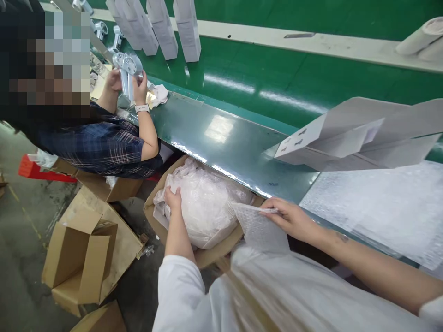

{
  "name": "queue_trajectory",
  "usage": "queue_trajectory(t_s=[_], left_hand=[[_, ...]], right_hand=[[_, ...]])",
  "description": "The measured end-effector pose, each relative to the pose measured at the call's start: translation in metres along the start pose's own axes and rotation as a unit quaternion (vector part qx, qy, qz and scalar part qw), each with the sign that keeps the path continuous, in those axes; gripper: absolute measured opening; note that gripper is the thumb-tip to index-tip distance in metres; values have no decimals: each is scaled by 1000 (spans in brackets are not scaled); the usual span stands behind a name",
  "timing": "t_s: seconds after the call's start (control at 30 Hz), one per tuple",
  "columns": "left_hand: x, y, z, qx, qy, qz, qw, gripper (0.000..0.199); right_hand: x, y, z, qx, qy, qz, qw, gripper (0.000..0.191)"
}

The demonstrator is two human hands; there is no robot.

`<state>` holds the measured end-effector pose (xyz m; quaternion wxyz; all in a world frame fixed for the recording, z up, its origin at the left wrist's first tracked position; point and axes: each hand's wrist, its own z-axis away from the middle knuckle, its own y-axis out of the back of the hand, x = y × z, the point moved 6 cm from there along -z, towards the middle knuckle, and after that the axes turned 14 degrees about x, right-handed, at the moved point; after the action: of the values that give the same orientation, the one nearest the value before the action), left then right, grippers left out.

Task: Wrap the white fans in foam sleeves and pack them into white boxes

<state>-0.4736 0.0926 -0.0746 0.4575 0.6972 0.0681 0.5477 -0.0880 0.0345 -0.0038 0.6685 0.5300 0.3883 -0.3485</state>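
Observation:
My right hand (288, 216) pinches the edge of a bubble wrap sheet (265, 230), which hangs down beside the bench. My left hand (173, 199) rests against clear plastic wrapping (204, 203) heaped in an open cardboard carton (207, 259). Its thumb stands apart from the fingers, and the fingertips are partly hidden. The carton sits below the bench edge, in front of my body. At the right, a white box (308, 138) with raised flaps stands on the bench above a stack of bubble wrap (377, 207).
A co-worker (100, 143) at the left holds light blue handheld fans (128, 71). Several white boxes (187, 32) stand across the green conveyor (242, 55). Rolls (420, 39) lie at the far right. An open brown carton (81, 258) sits on a board on the floor.

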Motion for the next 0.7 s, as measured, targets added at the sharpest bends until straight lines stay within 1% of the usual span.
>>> queue_trajectory(t_s=[0.03,0.07,0.1,0.13,0.2,0.27,0.33,0.37,0.4,0.43,0.47,0.5,0.53,0.6,0.7], left_hand=[[-4,-10,-12,-17,-2,-7,1000,25],[-9,-20,-16,-32,-6,-18,999,27],[-13,-27,-12,-49,-13,-27,998,27],[-17,-32,-1,-66,-23,-34,997,28],[-24,-37,35,-109,-46,-41,992,28],[-29,-33,79,-158,-69,-42,984,28],[-28,-22,120,-199,-94,-25,975,26],[-25,-15,136,-214,-102,-2,971,23],[-20,-6,150,-225,-99,31,969,19],[-14,2,160,-232,-82,72,967,15],[-7,11,168,-235,-50,118,964,11],[1,19,174,-236,-9,166,957,14],[10,26,179,-239,36,216,946,22],[30,35,190,-251,112,306,911,35],[58,41,211,-290,190,394,851,37]], right_hand=[[-1,-3,-1,-14,15,0,1000,24],[-2,-5,-1,-28,25,-2,999,23],[-3,-9,-2,-41,32,-6,999,23],[-5,-12,-2,-54,35,-11,998,23],[-4,-18,-2,-90,18,-21,996,23],[1,-24,0,-140,-34,-36,989,22],[6,-27,2,-190,-89,-63,976,21],[5,-27,4,-214,-99,-82,968,21],[1,-27,5,-235,-92,-99,963,21],[-5,-25,6,-252,-76,-112,958,20],[-12,-22,6,-263,-57,-120,955,20],[-19,-18,7,-273,-41,-125,953,20],[-27,-15,7,-280,-27,-129,951,19],[-38,-7,6,-280,-7,-139,950,20],[-43,0,4,-279,12,-183,943,22]])
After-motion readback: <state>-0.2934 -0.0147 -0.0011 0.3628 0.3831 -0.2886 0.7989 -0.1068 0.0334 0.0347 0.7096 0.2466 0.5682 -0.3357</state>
